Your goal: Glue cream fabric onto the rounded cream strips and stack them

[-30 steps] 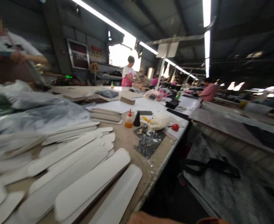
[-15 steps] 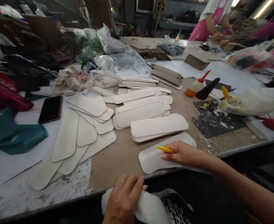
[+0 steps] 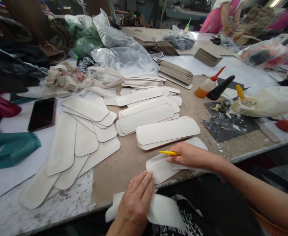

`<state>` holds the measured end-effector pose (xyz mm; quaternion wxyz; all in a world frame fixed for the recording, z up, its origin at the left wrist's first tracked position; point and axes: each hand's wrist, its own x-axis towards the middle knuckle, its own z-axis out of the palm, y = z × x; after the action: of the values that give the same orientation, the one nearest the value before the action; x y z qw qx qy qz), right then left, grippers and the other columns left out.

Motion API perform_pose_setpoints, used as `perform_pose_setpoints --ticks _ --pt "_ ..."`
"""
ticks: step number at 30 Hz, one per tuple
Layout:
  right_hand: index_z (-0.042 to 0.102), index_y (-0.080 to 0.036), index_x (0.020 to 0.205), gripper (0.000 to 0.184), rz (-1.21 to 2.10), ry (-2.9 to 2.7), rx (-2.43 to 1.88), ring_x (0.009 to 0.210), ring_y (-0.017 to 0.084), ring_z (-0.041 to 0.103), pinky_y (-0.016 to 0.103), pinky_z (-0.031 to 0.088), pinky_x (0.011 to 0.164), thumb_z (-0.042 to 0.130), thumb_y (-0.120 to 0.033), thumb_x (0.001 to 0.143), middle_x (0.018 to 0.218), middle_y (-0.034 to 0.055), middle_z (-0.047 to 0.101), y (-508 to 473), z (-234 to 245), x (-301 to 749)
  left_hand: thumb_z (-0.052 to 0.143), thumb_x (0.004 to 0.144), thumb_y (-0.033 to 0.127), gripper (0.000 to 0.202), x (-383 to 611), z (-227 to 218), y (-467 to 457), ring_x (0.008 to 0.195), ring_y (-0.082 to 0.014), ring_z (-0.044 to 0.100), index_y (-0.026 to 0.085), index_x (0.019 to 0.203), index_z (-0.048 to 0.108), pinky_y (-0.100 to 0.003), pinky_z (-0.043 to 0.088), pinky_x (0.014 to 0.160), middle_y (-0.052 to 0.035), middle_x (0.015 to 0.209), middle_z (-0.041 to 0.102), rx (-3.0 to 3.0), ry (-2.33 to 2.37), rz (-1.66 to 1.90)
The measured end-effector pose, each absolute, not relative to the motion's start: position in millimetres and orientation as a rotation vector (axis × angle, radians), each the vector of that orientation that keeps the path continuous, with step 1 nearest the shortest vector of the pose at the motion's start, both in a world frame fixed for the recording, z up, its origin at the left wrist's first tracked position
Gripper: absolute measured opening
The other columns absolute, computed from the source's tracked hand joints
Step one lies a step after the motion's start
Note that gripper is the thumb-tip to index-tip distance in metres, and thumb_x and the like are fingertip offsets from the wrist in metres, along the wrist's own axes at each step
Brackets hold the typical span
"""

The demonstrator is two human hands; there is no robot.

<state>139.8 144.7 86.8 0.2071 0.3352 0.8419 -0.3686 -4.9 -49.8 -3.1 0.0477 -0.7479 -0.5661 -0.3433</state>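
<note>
My right hand (image 3: 185, 154) is closed around a slim yellow pointed tool (image 3: 168, 153), whose tip sticks out to the left. Beneath that hand, a long white round-cornered panel (image 3: 158, 175) lies at the table's front edge, with what looks like a thin pale layer over part of it. My left hand (image 3: 136, 198) lies flat with fingers stretched out, their tips at this panel's left end. Below the left palm, a curved white piece (image 3: 165, 209) rests over my lap; its middle is hidden by the hand.
Stacked white panels (image 3: 168, 130) lie just beyond, and more fan out at left (image 3: 62, 144). A phone (image 3: 42, 114) is farther left. At right are a red-tipped glue bottle (image 3: 204, 88), a smeared dark board (image 3: 228, 126) and a large pale bottle (image 3: 269, 101). A co-worker (image 3: 222, 16) stands across the table.
My left hand has moved up from the lap piece, its fingers straightening to the panel's edge. My right hand, still with the yellow tool, has shifted slightly left and up. The view has tilted a little.
</note>
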Motion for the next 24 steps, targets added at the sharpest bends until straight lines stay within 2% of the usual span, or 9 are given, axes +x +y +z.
perform_pose_setpoints --ticks 17,24 --pt "0.061 -0.017 0.069 0.020 -0.928 2.353 0.911 0.052 0.011 0.041 0.021 0.025 0.047 0.051 -0.031 0.077 0.057 -0.0004 0.053 147.7 80.2 137.1 0.040 0.090 0.015 0.031 -7.2 -12.2 -46.2 0.109 -0.0211 0.055 0.010 0.118 0.055 -0.032 0.048 0.085 -0.0105 0.115 0.064 -2.323 -1.690 -0.921" --pt "0.055 -0.018 0.067 0.020 -0.865 2.296 1.067 0.058 0.013 0.047 0.022 0.028 0.052 0.054 -0.036 0.074 0.063 -0.0002 0.053 166.1 108.8 194.3 0.040 0.090 0.012 0.051 -11.5 -18.7 -50.7 0.116 -0.0203 0.052 0.018 0.140 0.030 -0.032 0.046 0.092 -0.0094 0.120 0.062 -2.363 -1.728 -0.991"
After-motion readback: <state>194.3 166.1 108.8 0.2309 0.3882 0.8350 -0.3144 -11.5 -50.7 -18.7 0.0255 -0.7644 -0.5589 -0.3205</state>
